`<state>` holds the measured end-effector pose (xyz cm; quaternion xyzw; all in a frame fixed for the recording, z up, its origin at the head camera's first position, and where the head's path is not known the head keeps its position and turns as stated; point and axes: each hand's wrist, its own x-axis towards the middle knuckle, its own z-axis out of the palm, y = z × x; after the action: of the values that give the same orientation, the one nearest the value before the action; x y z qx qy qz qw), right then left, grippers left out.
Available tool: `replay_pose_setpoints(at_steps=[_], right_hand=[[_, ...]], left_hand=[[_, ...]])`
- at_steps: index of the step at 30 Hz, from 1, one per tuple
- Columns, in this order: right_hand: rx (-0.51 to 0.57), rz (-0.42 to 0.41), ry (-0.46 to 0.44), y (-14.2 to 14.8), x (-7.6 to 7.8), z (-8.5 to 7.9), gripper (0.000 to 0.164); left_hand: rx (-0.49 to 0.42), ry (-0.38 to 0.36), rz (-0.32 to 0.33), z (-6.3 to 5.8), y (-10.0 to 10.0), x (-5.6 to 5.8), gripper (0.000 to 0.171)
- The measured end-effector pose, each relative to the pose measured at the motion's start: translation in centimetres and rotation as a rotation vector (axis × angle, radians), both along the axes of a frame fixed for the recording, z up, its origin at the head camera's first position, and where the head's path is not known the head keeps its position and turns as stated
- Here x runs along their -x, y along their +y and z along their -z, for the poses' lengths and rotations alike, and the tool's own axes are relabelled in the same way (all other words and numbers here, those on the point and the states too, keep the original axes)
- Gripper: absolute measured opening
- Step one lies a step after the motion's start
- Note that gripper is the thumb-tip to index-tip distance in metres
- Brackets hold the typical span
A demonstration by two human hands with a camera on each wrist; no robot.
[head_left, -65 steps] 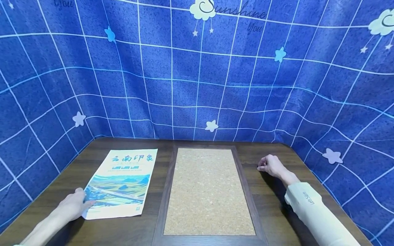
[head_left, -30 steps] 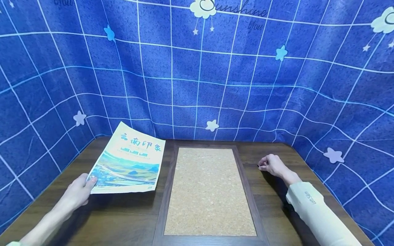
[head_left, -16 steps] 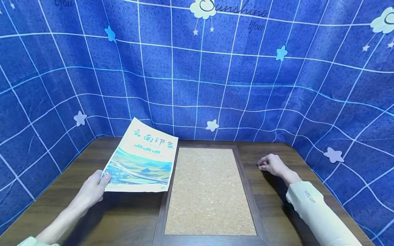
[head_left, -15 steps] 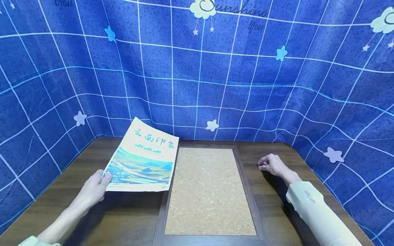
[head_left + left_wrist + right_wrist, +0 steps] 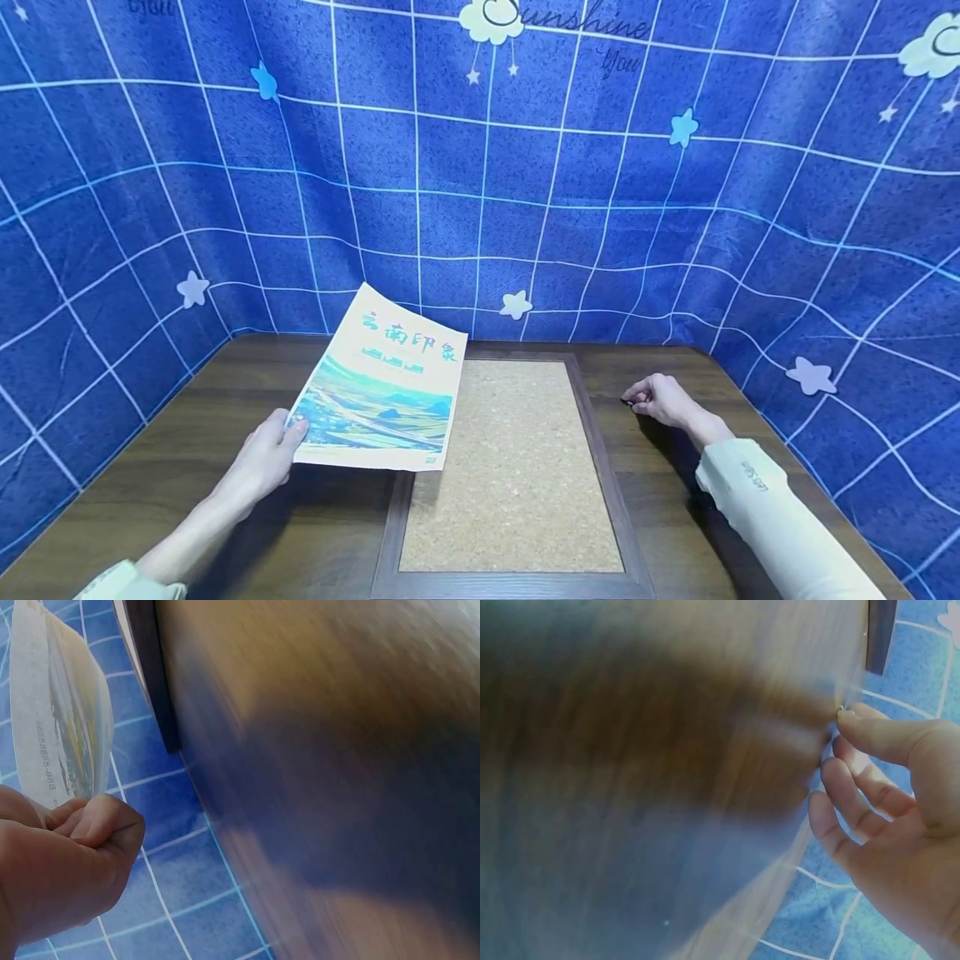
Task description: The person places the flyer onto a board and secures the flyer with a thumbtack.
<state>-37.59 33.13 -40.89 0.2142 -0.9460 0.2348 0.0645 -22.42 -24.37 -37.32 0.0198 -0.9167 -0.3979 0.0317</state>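
Observation:
My left hand (image 5: 258,457) grips a poster (image 5: 390,379) at its lower left corner, thumb on the printed face. The sheet is tilted up off the table, showing blue-green Chinese characters over a painted landscape. Its right part overlaps a cork board (image 5: 517,500) in a dark wooden frame, hiding the board's upper left. In the left wrist view, the poster (image 5: 64,705) curves away from the curled fingers. To the right of the board, my right hand (image 5: 663,402) pinches a small dark thing (image 5: 627,402) low over the table; a metallic glint shows at the fingertips in the right wrist view.
The brown wooden table (image 5: 337,542) carries the framed board at its middle. Behind and along both sides hangs a blue curtain (image 5: 420,217) with white grid lines, stars and clouds, close to the table's edges.
My left hand took the poster's corner, lifted the sheet from the table and carried it rightward until it overlapped the board. My right hand has stayed almost in place.

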Motion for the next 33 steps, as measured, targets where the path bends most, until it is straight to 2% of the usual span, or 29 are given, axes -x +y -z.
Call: replay_pose_setpoints(at_steps=[12,24,33], right_hand=[[-0.006,-0.006,0.030,-0.1,0.3,0.3,0.016],[-0.044,-0.008,0.043,-0.3,0.4,0.1,0.009],[-0.052,0.036,0.036,-0.1,0.3,0.0,0.004]], left_hand=[[-0.052,-0.004,0.041,-0.1,3.2,0.2,0.024],[-0.100,-0.024,0.089,0.9,5.6,0.3,0.023],[-0.100,-0.022,0.079,1.2,7.6,0.2,0.022]])
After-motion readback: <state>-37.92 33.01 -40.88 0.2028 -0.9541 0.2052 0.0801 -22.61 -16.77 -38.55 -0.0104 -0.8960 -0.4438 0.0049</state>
